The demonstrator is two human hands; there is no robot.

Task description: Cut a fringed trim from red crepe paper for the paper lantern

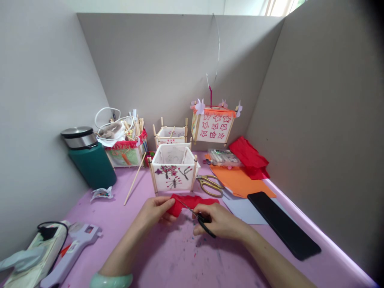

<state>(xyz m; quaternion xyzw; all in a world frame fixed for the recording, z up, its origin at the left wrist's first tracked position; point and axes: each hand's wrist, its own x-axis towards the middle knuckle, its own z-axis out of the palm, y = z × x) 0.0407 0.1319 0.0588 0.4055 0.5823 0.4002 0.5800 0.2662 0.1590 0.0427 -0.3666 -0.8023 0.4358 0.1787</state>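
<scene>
My left hand [159,210] pinches the left end of a strip of red crepe paper [199,200] between thumb and fingers. In my right hand [220,222] is a pair of black-handled scissors [206,225], its blades pointing up and left across the red paper near my left thumb. The paper lies low over the purple tabletop. Just behind it stands a white square lantern [174,178] with wooden corner sticks and painted flowers and insects on its front. A pair of gold-handled scissors [211,186] rests to the right of that lantern.
At left are a green bottle [91,164], a glue gun [73,250] and a power strip [39,252]. A wooden stick [135,179] lies nearby. A star-patterned lantern [213,127] hangs from a wire. Orange sheets [240,182], red paper [250,158] and a long black object [282,224] occupy the right.
</scene>
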